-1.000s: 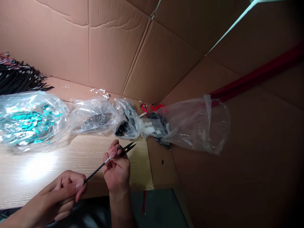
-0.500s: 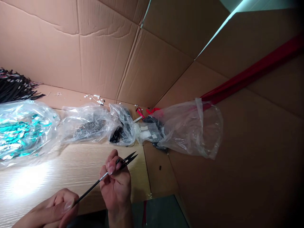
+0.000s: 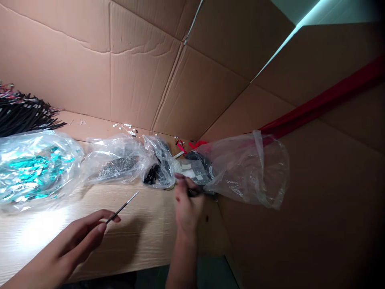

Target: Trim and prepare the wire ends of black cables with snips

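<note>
Hands now well apart; the right has moved off the rod, out to the bags.
Left hand [image 3: 76, 237] at 8 o'clock pinches a thin black rod [image 3: 122, 208] in a narrow grip, above the table [image 3: 135, 241]; right hand [image 3: 187, 204] at 12 o'clock curls narrowly around what look like dark snips [image 3: 194, 192], mostly hidden, beside a clear plastic bag [image 3: 249, 170].

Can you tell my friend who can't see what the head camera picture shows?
A person's left hand holds a thin black stick with a shiny tip, while the right hand reaches a clear plastic bag at the edge of a light wooden table. Cardboard walls stand behind it.
</note>
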{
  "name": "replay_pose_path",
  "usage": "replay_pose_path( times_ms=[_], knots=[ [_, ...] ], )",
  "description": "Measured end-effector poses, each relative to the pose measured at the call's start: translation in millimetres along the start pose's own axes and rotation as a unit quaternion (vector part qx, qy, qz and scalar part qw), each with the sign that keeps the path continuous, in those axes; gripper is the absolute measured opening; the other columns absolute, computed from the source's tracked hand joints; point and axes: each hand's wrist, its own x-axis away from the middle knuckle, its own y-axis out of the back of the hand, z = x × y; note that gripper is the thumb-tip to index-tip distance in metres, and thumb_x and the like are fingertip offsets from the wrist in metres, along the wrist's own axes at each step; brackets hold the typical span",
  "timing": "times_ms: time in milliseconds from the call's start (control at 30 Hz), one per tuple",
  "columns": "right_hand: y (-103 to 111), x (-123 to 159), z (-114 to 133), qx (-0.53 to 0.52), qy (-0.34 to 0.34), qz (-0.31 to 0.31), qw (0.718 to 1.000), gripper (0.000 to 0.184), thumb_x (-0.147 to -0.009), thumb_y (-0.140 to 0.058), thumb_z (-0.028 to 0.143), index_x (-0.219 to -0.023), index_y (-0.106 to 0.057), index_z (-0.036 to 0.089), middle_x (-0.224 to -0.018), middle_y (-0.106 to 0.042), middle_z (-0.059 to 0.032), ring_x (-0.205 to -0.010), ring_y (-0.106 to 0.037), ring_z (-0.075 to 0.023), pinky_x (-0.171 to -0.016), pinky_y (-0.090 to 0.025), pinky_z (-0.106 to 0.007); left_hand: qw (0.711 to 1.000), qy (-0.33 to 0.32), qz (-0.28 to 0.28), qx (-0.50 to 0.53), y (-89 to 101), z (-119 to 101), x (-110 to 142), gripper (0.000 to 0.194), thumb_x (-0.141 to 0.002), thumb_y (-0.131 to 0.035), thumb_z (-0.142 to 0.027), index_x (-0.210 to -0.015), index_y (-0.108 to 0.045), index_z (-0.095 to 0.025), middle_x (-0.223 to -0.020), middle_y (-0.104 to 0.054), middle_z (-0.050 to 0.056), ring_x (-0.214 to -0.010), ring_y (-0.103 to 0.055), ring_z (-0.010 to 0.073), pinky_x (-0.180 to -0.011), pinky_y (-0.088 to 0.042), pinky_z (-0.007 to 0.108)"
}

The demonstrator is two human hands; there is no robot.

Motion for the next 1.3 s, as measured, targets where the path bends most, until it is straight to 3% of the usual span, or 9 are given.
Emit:
replay_pose_path(
  times_ms=[67,167,367,600,767,900,1033,1167,1300],
  knots=[
    [-14.6,-2.2,-17.9,0.064,-0.045,0.008,0.997,0.036,-0.085,-0.082,0.046,-0.104,-0.082,0.015,-0.102,-0.08,-0.0116,-0.091,-0.072,-0.0243,-0.081,-0.056,-0.036,0.998,-0.037,-0.022,-0.054,-0.5,-9.3,-14.4,0.041,-0.094,-0.065,-0.059,-0.117,-0.078,-0.027,-0.12,-0.078,0.009,-0.108,-0.073,0.0277,-0.087,-0.06,0.028],
    [-32.4,2.8,-30.7,0.074,-0.05,0.027,0.996,0.038,-0.089,-0.077,0.047,-0.107,-0.083,0.013,-0.103,-0.081,-0.0118,-0.098,-0.073,-0.0269,-0.089,-0.056,-0.037,0.994,-0.06,-0.002,-0.086,-2.8,-21.1,-33.2,0.04,-0.101,-0.056,-0.056,-0.115,-0.074,-0.023,-0.111,-0.078,0.009,-0.1,-0.073,0.0258,-0.085,-0.058,0.028],
    [-64.8,15.1,-28.4,0.051,-0.073,0.156,0.984,0.032,-0.089,-0.078,0.046,-0.097,-0.08,0.015,-0.089,-0.078,-0.0062,-0.083,-0.069,-0.0195,-0.077,-0.053,-0.028,0.995,-0.069,-0.012,-0.068,-7.7,-22.6,-59.4,0.043,-0.104,-0.05,-0.059,-0.111,-0.069,-0.022,-0.104,-0.075,0.007,-0.094,-0.069,0.0237,-0.075,-0.051,0.027],
    [-81.9,10.6,-44.7,0.01,-0.116,0.126,0.985,0.026,-0.084,-0.079,0.042,-0.092,-0.077,0.016,-0.087,-0.075,-0.0048,-0.083,-0.066,-0.0196,-0.079,-0.052,-0.03,0.996,-0.073,-0.009,-0.052,-14.2,-20.8,-71.3,0.043,-0.105,-0.048,-0.06,-0.101,-0.067,-0.021,-0.096,-0.073,0.007,-0.087,-0.065,0.0224,-0.071,-0.046,0.029],
    [-86.1,8.2,-50.4,-0.026,-0.144,0.15,0.978,0.037,-0.081,-0.081,0.053,-0.082,-0.074,0.017,-0.066,-0.063,-0.0011,-0.067,-0.058,-0.0176,-0.064,-0.047,-0.029,0.993,-0.09,-0.014,-0.073,-19.7,-24.9,-81.7,0.045,-0.107,-0.043,-0.057,-0.095,-0.065,-0.02,-0.081,-0.066,0.002,-0.072,-0.057,0.0187,-0.066,-0.04,0.029],
    [-93.6,5.5,-54.4,-0.031,-0.129,0.115,0.984,0.044,-0.082,-0.078,0.06,-0.081,-0.069,0.017,-0.06,-0.054,0.0021,-0.061,-0.051,-0.0151,-0.057,-0.043,-0.027,0.988,-0.113,-0.019,-0.106,-26.1,-29.2,-91.0,0.047,-0.109,-0.038,-0.054,-0.087,-0.061,-0.02,-0.067,-0.054,-0.001,-0.063,-0.049,0.0172,-0.064,-0.035,0.03],
    [-98.7,0.6,-58.6,-0.007,-0.087,0.086,0.992,0.047,-0.086,-0.073,0.063,-0.085,-0.067,0.017,-0.067,-0.06,0.0001,-0.064,-0.054,-0.0156,-0.059,-0.046,-0.026,0.989,-0.113,0.01,-0.089,-30.7,-34.5,-99.8,0.047,-0.11,-0.033,-0.053,-0.083,-0.055,-0.021,-0.072,-0.056,0.0,-0.068,-0.051,0.0182,-0.068,-0.037,0.031],
    [-99.5,-4.1,-61.3,0.065,-0.003,0.074,0.995,0.041,-0.093,-0.067,0.056,-0.087,-0.068,0.016,-0.078,-0.069,-0.0055,-0.074,-0.063,-0.0199,-0.07,-0.053,-0.03,0.99,-0.106,0.046,-0.084,-31.1,-39.7,-110.4,0.046,-0.109,-0.031,-0.053,-0.081,-0.049,-0.022,-0.075,-0.055,0.001,-0.072,-0.05,0.0194,-0.071,-0.037,0.032],
    [-99.0,-6.4,-65.7,0.102,0.059,0.067,0.991,0.03,-0.097,-0.062,0.045,-0.087,-0.068,0.017,-0.085,-0.073,-0.009,-0.081,-0.069,-0.0238,-0.077,-0.056,-0.034,0.993,-0.095,0.039,-0.066,-31.8,-38.6,-120.7,0.046,-0.108,-0.03,-0.055,-0.082,-0.048,-0.022,-0.078,-0.054,0.002,-0.077,-0.049,0.0199,-0.073,-0.038,0.033]
  ],
)
